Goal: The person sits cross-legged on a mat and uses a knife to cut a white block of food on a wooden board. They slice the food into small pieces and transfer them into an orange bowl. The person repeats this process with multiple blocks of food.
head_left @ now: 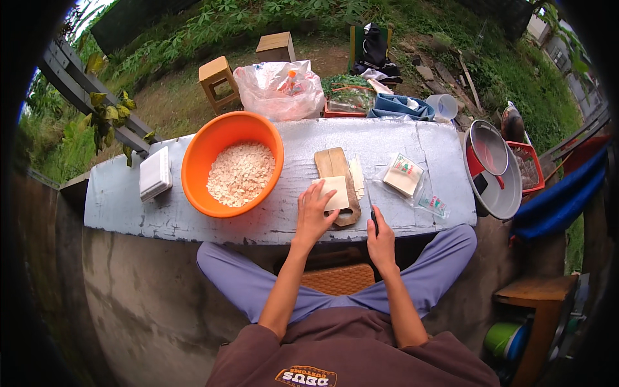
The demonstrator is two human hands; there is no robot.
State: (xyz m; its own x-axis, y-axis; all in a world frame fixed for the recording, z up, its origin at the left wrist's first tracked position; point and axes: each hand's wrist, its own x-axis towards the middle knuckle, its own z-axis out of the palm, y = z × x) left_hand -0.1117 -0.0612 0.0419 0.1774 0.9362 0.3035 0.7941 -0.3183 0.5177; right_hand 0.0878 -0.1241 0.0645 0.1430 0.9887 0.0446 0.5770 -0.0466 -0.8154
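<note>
A wooden cutting board (331, 158) lies on the table in front of me, with a pale square stack of dough wrappers (335, 191) on its near half. My left hand (314, 211) rests on the stack's left side, fingers spread. Narrow cut strips (356, 177) of the same pale stuff lie along the board's right edge. Right of the board, my right hand (381, 240) is closed round the dark handle of a knife (374, 220), its thin blade pointing away from me and apart from the wrappers. A clear plastic package (404, 174) of more wrappers lies farther right.
A large orange basin (193, 187) with pale flat pieces (240, 175) stands left of the board, beside a white box (155, 173). A plastic bag (278, 93) and blue cloth (400, 107) sit at the far edge. Metal bowls (506, 193) and a strainer (488, 147) are at the right.
</note>
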